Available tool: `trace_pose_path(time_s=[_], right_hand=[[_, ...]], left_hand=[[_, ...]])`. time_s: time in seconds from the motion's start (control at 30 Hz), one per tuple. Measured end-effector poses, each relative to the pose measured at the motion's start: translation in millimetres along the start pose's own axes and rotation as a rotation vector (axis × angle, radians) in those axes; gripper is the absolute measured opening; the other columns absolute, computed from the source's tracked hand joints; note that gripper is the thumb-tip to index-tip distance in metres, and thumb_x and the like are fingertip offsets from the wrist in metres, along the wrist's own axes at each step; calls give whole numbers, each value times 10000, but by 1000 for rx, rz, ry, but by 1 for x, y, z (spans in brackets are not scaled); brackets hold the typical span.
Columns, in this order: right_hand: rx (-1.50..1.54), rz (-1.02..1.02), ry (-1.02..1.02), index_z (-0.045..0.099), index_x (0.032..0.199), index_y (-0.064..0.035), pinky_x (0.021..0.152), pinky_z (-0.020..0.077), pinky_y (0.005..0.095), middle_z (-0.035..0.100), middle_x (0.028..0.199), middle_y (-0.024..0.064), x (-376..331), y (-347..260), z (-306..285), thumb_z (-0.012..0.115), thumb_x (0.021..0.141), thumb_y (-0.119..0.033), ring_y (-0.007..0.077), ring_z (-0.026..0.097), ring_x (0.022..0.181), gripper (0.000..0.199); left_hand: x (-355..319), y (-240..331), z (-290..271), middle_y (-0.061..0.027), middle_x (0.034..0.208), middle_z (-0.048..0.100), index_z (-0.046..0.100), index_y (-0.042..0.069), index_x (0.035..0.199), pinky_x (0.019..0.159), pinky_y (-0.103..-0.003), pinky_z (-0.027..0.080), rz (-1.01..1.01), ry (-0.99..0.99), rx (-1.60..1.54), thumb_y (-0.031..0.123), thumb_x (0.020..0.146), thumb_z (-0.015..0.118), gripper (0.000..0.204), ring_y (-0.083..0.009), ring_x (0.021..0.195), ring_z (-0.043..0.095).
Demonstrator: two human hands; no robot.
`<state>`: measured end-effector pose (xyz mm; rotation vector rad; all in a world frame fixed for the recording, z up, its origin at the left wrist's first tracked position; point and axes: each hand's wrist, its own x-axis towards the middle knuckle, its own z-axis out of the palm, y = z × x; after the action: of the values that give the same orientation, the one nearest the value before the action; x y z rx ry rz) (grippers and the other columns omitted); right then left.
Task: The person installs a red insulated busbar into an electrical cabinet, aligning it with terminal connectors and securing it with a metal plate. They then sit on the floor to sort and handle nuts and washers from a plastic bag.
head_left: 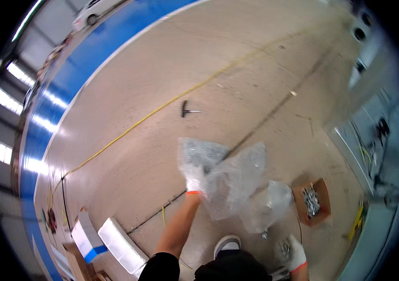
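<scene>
My left hand (193,180), in a white glove with an orange cuff, reaches forward and grips a clear plastic bag (223,192). Its fingers are partly blurred against the film. A wrapped grey bundle (202,151) lies just beyond that hand, its contents unclear. Low on the right, my right hand (295,255), gloved the same way, is closed around small metal hardware (283,249) that looks like bolts. Between the hands rests another clear plastic bag (269,206), with a small metal piece (264,234) at its near edge.
An open cardboard box (326,201) of metal bolts stands right of the bags. A black T-handle tool (185,110) lies farther out on the floor. A yellow cable (162,107) crosses behind it. White foam-like pieces (122,246) lie at left, and a grey metal cabinet (363,136) stands at right.
</scene>
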<state>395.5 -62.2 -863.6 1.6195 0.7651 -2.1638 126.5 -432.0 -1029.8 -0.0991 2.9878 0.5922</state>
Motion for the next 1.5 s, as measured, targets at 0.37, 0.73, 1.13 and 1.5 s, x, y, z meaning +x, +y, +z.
trace_pose_path(time_s=[0.37, 0.73, 1.13, 1.5], right_hand=[[-274, -394, -662, 343, 1488, 69, 1180, 239, 568, 343, 1559, 246, -29, -33, 59, 277, 1032, -599, 396, 312, 1451, 812], [196, -196, -963, 322, 1512, 22, 1178, 231, 508, 319, 1577, 199, -23, -35, 62, 303, 1014, -605, 332, 300, 1453, 800], [-300, -367, -629, 662, 1215, -339, 822, 469, 320, 604, 1350, -98, -18, -38, 62, 628, 920, -400, 40, 565, 1186, 303], [-105, -385, -526, 679, 1203, -120, 976, 518, 344, 698, 1186, 76, -16, -17, 71, 760, 856, -289, 193, 676, 1068, 394]], left_hand=[[-22, -28, 17, -158, 1064, 648, 706, 44, 1051, 920, -454, 467, 133, 287, -310, 278, 835, 691, 319, -334, 1011, 597], [-26, -63, 36, -98, 1173, 635, 607, 8, 1231, 943, -370, 483, 68, 293, -420, 160, 856, 720, 420, -243, 1052, 593], [-25, -19, 3, -71, 1065, 683, 635, 20, 1178, 854, -349, 530, -178, 229, -696, 107, 820, 767, 391, -199, 954, 640], [-114, 15, -57, -122, 849, 697, 648, -80, 1024, 661, -326, 570, -404, 347, -1033, 17, 881, 678, 175, -186, 703, 670]])
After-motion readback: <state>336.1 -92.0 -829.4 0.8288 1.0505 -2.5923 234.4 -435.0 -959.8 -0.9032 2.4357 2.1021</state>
